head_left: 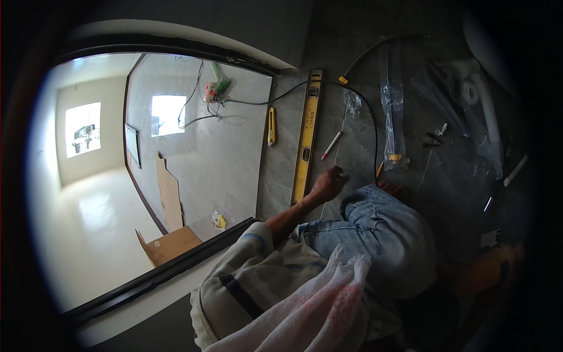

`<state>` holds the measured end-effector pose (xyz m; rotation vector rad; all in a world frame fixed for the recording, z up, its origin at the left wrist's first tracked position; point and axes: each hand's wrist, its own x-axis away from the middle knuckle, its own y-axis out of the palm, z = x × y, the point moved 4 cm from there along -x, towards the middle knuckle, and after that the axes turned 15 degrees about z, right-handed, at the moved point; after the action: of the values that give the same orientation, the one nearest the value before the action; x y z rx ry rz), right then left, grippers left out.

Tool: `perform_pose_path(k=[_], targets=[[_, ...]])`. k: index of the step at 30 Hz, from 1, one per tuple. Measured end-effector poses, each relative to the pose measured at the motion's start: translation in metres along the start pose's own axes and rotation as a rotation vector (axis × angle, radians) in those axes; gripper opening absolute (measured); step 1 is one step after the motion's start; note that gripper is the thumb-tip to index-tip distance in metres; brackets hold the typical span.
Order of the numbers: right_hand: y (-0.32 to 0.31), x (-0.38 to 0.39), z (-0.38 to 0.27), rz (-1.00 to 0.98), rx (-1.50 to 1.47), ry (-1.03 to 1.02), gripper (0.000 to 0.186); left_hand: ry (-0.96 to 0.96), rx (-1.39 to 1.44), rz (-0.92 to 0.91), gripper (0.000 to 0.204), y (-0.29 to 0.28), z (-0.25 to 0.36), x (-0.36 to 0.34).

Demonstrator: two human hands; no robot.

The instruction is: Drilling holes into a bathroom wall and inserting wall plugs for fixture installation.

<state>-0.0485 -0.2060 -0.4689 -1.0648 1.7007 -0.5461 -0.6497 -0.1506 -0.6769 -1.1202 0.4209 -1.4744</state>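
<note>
Level [306, 138] left of left hand [331, 183]; stray forearm [293, 212] sweep could shift it. Fingers curled, can't tell if gripping; right hand unreadable.

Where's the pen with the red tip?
In the head view, the pen lies on the floor just beyond the left hand, right of the yellow level.

Your left hand [332, 183] has bare grey floor tile [356, 141] ahead, between the long yellow spirit level [307, 126] and the thin black curving cable [373, 120]; a slim white, red-tipped pen [332, 145] interrupts that lane.
</note>
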Motion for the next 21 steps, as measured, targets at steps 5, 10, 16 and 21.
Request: perform_pose_path(k=[5,10,16,21], targets=[[0.025,-0.024,-0.02,-0.155,-0.362,0.187,0.043,0.104,0.304,-0.299,0.04,0.06,0.105,-0.015],[0.078,-0.063,-0.042,-0.396,-0.903,0.954,0.05,-0.231,0.747,0.079,0.049,-0.054,0.161,0.002],[0.137,-0.12,-0.057,-0.494,-0.869,0.733,0.055,-0.434,0.411,0.373,0.046,-0.116,0.034,0.11],[0.166,-0.145,-0.119,-0.541,-0.857,0.635,0.048,-0.771,0.451,0.495,0.047,-0.185,-0.045,0.171]])
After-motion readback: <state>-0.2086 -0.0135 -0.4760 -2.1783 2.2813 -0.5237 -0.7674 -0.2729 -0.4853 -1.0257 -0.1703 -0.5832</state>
